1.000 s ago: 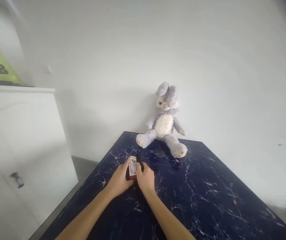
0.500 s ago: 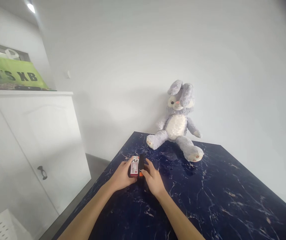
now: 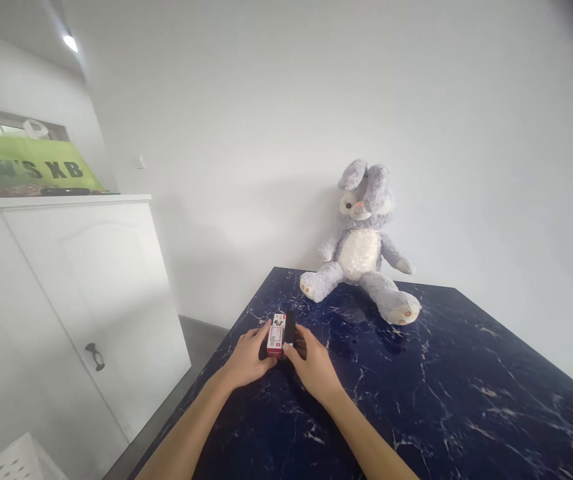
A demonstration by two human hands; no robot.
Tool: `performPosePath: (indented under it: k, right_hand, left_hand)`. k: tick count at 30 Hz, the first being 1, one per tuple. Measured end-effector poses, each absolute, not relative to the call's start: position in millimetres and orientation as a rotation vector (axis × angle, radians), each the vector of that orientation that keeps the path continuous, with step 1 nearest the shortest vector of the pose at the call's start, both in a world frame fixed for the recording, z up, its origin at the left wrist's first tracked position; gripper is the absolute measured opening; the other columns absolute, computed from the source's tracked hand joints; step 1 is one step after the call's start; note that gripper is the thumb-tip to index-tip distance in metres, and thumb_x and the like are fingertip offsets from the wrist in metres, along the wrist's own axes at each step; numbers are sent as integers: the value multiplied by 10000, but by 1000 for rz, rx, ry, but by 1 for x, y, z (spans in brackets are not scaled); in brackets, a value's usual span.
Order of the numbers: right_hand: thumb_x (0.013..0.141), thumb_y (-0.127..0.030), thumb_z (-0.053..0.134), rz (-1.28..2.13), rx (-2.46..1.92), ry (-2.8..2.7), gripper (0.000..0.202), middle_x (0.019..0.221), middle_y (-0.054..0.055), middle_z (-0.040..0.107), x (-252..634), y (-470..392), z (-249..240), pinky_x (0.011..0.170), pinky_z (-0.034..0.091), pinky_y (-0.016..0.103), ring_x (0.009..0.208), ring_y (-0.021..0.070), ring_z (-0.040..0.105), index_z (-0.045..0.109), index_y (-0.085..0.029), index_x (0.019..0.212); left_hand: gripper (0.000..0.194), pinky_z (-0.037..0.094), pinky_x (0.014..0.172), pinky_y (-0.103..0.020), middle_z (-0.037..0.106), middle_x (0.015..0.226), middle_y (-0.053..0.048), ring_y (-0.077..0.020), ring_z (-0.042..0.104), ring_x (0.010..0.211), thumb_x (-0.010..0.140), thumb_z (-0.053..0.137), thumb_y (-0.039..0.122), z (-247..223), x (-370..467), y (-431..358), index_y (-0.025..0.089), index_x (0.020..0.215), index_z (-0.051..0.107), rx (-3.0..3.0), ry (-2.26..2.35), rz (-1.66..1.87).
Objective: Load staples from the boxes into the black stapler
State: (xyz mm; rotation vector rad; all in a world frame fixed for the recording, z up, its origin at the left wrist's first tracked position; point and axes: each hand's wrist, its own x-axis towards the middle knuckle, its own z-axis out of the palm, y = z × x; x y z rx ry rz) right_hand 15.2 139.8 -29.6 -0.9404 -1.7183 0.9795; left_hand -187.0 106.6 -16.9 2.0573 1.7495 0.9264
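Note:
A small white and red box with printing on its top is gripped along its left side by my left hand, fingers and thumb closed around it. Right against the box lies a black object, whose kind I cannot make out. My right hand is closed on that black object, its thumb reaching over the near end towards the box. Both things are low over the dark blue marbled table; whether they touch it is hidden by my hands.
A grey plush rabbit sits at the table's back edge against the wall. To the left stands a white cabinet bearing a green bag. A white perforated container shows at the lower left.
The whole view has shifted slightly. My hands have brought the black object and the box closer together, and the orange part on the black object is no longer visible.

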Motion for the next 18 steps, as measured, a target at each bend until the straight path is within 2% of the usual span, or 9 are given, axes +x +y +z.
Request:
performPosePath:
  k: [7, 10, 13, 18]
  right_hand:
    - [877, -382, 596, 949, -962, -1741, 474, 1246, 94, 679, 16, 136, -26, 984, 547, 400, 1092, 255, 685, 568, -215, 1320]
    - [870, -391, 604, 939, -973, -1742, 473, 1236, 90, 686, 17, 135, -23, 987, 540, 392, 1087, 255, 686, 577, -217, 1309]
    - [885, -401, 583, 953, -957, -1736, 456, 1229, 90, 691, 18, 135, -23, 970, 539, 373, 1088, 248, 686, 574, -219, 1303]
    - [925, -366, 446, 1032, -1063, -1711, 369, 880, 17, 750, 23, 142, -28, 829, 551, 348, 833, 220, 723, 582, -230, 1240]
  left_hand:
    - [722, 356, 1095, -486, 594, 1389, -87, -339, 514, 1279, 818, 673, 450, -9, -184, 99, 315, 1486, 436, 2002, 1688, 988]
    - [632, 340, 1110, -474, 599, 1378, -85, -320, 508, 1285, 890, 577, 528, -10, -183, 100, 317, 1473, 456, 1965, 1689, 1017]
    - [627, 345, 1111, -468, 604, 1360, -109, -311, 508, 1288, 933, 495, 547, -15, -183, 105, 267, 1491, 432, 1976, 1758, 981]
    - [524, 337, 1135, -440, 585, 1387, -102, -278, 497, 1308, 983, 417, 459, -18, -181, 108, 241, 1455, 475, 2029, 1812, 1064]
